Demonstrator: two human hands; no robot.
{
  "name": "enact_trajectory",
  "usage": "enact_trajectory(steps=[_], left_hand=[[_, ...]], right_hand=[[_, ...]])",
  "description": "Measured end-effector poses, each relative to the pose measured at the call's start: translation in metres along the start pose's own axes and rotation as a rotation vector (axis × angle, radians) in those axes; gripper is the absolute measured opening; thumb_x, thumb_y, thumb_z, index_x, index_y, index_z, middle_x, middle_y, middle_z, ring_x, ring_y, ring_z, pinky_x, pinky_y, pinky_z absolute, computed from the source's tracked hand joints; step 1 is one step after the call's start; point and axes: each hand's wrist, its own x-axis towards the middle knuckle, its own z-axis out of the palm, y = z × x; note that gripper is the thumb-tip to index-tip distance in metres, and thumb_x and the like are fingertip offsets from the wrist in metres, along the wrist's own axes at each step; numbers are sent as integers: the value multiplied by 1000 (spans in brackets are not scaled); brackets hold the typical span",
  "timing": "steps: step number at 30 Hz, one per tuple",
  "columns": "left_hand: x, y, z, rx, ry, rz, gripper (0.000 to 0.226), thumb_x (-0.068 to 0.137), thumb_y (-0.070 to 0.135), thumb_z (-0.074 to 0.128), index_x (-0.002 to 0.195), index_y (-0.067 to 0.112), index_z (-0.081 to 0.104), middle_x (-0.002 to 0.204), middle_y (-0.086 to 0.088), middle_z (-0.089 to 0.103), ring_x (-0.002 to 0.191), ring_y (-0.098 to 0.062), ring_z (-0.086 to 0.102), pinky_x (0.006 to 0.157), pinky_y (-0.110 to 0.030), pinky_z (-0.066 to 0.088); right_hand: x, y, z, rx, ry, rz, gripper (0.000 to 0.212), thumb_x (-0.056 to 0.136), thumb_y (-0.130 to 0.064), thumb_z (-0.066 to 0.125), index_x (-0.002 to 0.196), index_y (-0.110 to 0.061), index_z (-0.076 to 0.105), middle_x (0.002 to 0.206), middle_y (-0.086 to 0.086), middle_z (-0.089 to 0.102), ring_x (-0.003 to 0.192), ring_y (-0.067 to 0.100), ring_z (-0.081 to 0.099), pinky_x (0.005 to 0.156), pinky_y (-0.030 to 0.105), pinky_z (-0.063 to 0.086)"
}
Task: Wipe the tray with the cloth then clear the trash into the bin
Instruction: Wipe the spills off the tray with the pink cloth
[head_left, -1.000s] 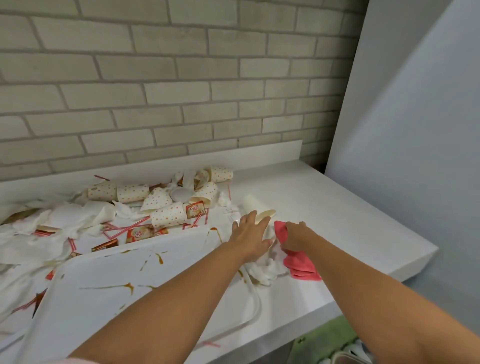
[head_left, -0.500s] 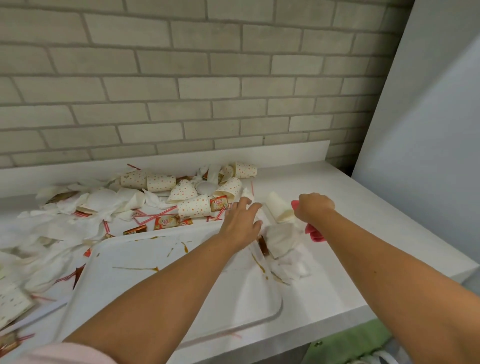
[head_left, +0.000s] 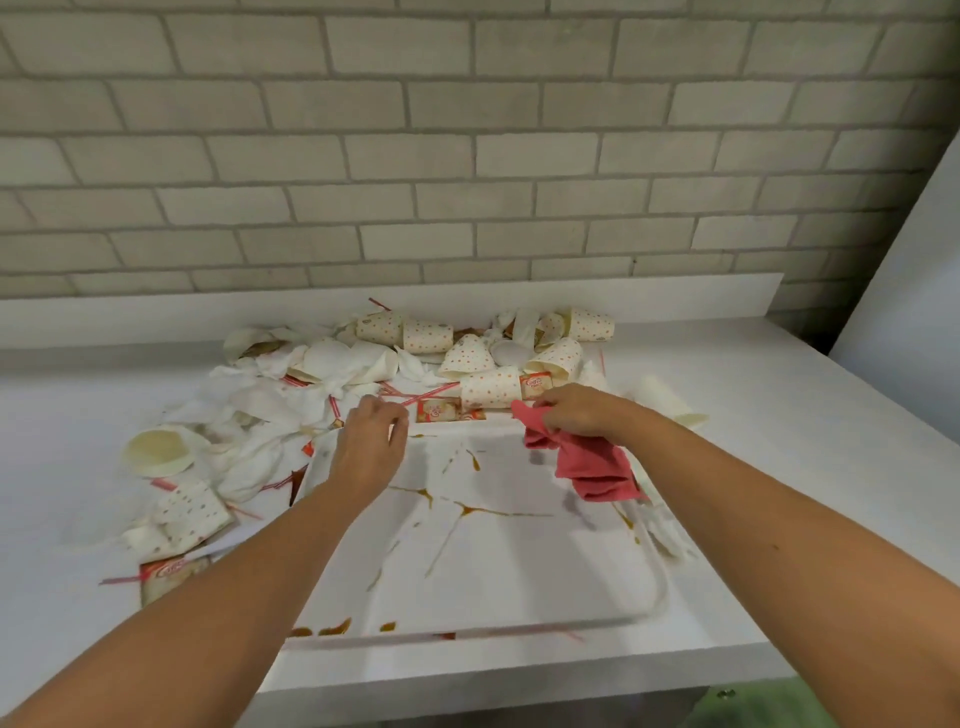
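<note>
Cluttered table (head_left: 805, 384) seen past two arms, with several parts hidden or unclear.

Both forearms run off the bottom edge. The left hand (head_left: 366, 441) covers the far left corner of the tray (head_left: 519, 571); its fingertips curl out of sight, so a grip on the rim cannot be told. The cloth (head_left: 587, 462), its top bunched inside the right hand (head_left: 576, 415), hides the tray's far right corner. The tray's near edge is blurred. The print on the sachets (head_left: 439, 410) is too small to read.
</note>
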Motion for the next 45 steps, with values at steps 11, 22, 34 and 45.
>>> enact_trajectory(steps=[11,22,34,45], left_hand=[[-34,-91,-18,-182,53,-438,30,98,8,38,119,-5,55,115,-28,54,105,-37,51,79,-27,32],[-23,-97,-14,-205,-54,-416,34,100,13,35,92,-8,61,89,-17,60,83,-22,47,74,-26,31],[-22,-113,-6,-416,-15,-398,21,97,9,43,82,3,56,74,-14,50,72,-21,44,64,-28,30],[-19,-123,-2,-618,-56,-349,29,98,7,41,106,23,63,88,-6,55,85,-15,48,77,-24,36]], right_hand=[[14,-10,43,-518,-91,-2,37,95,-28,43,130,-18,52,129,7,54,107,22,52,88,30,41],[38,-1,56,-604,-108,87,44,91,-46,40,121,-19,58,122,6,58,102,25,57,90,35,44],[61,-15,97,-714,-45,-126,43,100,-24,36,141,-12,41,136,10,40,122,28,46,100,37,41],[93,-20,93,-653,43,-19,41,93,-26,42,130,-9,43,105,1,49,98,26,59,77,34,45]])
